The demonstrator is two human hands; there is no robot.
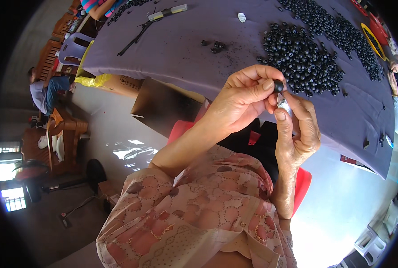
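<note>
My left hand (pixel 241 98) pinches a small round black piece (pixel 278 85) between thumb and fingertips, above the near edge of the cloth-covered table (pixel 172 49). Close against it, my right hand (pixel 299 129) grips a small silvery piece with a pointed tip (pixel 283 104), perhaps a blade; my fingers hide part of it. The tip is just below the black piece, and whether they touch I cannot tell. Beyond my hands lies a large heap of similar black pieces (pixel 297 58), some showing a pale hole or glint.
More black pieces (pixel 322 20) spread along the far right, near a yellow-rimmed tray (pixel 373 41). A cutter with a pale yellow handle (pixel 167 12) lies at the far left. An open cardboard box (pixel 165 105) stands below the table. Other people sit around the room.
</note>
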